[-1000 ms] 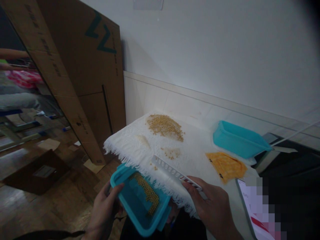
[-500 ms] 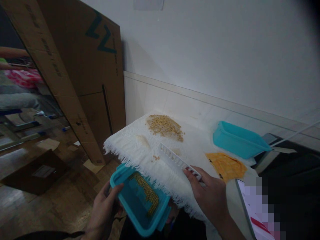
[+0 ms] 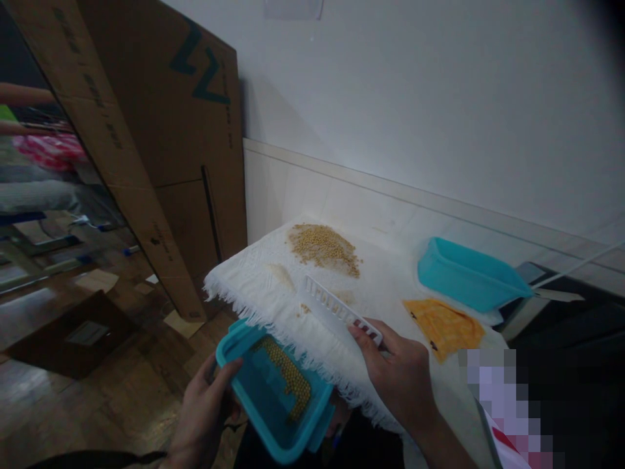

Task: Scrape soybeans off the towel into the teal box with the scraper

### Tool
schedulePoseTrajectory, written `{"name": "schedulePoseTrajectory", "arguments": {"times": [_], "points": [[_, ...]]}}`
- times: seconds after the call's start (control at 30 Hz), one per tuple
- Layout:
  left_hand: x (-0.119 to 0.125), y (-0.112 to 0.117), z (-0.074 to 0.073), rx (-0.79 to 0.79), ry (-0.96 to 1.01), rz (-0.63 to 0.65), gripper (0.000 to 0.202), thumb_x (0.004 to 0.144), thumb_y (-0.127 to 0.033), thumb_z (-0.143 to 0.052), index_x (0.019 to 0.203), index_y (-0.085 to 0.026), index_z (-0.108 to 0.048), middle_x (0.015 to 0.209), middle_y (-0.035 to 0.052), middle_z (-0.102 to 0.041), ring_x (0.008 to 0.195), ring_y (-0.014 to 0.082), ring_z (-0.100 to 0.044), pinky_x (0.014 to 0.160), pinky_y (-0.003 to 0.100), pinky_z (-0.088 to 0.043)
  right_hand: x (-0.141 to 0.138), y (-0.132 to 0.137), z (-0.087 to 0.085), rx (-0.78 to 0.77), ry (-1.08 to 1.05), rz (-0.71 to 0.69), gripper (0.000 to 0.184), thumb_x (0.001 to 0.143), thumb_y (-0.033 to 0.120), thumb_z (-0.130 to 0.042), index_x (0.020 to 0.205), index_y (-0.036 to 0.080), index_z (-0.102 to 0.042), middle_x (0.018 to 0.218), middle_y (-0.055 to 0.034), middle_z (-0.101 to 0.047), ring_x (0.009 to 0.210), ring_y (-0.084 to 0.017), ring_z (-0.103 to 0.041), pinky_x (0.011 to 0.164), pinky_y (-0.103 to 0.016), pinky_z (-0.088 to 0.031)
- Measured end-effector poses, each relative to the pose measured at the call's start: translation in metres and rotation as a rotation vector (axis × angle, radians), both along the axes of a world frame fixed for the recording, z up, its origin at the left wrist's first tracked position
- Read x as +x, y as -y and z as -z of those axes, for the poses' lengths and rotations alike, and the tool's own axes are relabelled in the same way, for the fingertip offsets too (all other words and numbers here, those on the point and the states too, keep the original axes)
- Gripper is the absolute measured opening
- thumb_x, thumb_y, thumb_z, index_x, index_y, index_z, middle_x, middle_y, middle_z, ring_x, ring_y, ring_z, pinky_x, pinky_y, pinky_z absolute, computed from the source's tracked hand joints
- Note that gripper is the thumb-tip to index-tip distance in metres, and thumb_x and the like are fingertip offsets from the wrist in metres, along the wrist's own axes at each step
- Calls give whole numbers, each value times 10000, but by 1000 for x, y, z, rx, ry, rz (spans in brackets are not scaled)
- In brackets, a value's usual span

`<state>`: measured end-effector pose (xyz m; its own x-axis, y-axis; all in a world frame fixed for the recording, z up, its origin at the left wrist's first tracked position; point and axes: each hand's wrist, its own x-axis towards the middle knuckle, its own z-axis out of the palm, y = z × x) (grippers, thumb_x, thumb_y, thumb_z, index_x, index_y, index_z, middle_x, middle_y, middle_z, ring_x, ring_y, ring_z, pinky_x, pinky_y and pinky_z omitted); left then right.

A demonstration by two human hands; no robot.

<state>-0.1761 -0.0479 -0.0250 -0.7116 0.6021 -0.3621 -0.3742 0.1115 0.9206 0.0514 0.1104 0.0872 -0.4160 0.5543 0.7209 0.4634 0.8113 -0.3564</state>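
Observation:
My left hand [image 3: 208,397] is closed on the left rim of a blue plastic container [image 3: 258,426], which is held tilted below the table edge. Yellowish beans [image 3: 288,372] lie in a band inside it. In my right hand [image 3: 398,368] is a white slotted plastic piece [image 3: 336,306], gripped at its near end and slanting over the cloth. A few loose beans [image 3: 305,308] sit beside its far end on the white fringed cloth [image 3: 254,277]. Farther back on the cloth is a spread pile of beans [image 3: 323,246].
A turquoise bin [image 3: 469,273] and a yellow cloth [image 3: 446,326] lie to the right. A large cardboard box [image 3: 190,163] stands at the left, with the wall [image 3: 415,98] behind the table. Beyond the box, another person's arm [image 3: 24,94] shows.
My right hand has shifted a little left and away from me with the white slotted piece, bringing it closer to the few loose beans. My left hand and the container have barely moved.

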Motion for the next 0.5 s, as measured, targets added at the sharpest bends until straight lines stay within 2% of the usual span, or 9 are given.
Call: {"name": "schedulePoseTrajectory", "arguments": {"times": [0.13,0.37,0.5], "points": [[0,0,-1,-3,-28,-10,510,669,-607,-913,967,-214,-786,488,-73,-577,370,141,-501,351,252,-391,-1,1,-1,1,-2,-4,367,1090,360,-604,874,164,-826,623,-2,-769,464,-124,-725,494,-173,-486],[3,-4,-7,-6,30,-41,645,567,-631,-956,986,-185,-754,444,-85,-552,339,121,-469,326,224,-348,-8,3,-3,41,9,17,422,1115,371,-556,874,149,-821,617,-10,-765,453,-131,-718,479,-189,-478],[3,-3,-7,12,28,-34,627,595,-638,-954,978,-185,-750,466,-83,-570,355,112,-474,338,217,-366,-13,6,-3,56,7,39,439,1119,365,-541,855,141,-812,566,4,-723,407,-122,-679,453,-193,-453]]}}
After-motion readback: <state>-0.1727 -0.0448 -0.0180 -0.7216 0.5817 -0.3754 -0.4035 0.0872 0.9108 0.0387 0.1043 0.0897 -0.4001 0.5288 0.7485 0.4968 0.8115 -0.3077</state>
